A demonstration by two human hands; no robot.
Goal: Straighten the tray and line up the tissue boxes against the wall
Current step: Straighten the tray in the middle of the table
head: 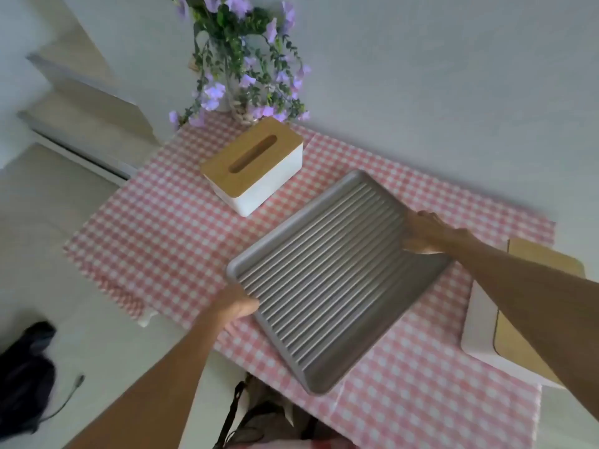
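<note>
both hands grip the ribbed tray (334, 280): left hand (236, 304) closed on its near-left rim, right hand (424, 234) on the far-right. straightening step; next, i'd judge, swing it square to the wall (421, 76).

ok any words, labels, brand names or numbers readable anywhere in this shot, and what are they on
None can be read.
Grey ridged tray: no markings.
White tissue box with wooden slotted lid: no label showing.
Second white box with wooden lid: no text on the part in view.
Pink checked tablecloth: pattern only.
</note>
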